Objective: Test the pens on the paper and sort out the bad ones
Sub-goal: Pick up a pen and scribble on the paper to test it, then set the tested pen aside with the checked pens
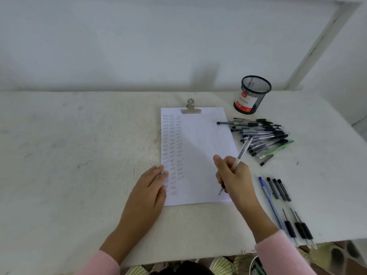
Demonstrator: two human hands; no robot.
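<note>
A white sheet of paper lies on the table under a metal clip. Three columns of small ink marks run down its left side. My left hand rests flat on the paper's lower left edge. My right hand grips a clear pen over the paper's lower right part, tip down near the sheet, barrel slanting up and right. A heap of several pens lies right of the paper. A separate row of several pens lies near the table's front right edge.
A black mesh pen cup with a red and white label stands behind the heap. The white table meets a wall at the back, and its front edge runs just below my wrists. A slanted white frame post rises at the right.
</note>
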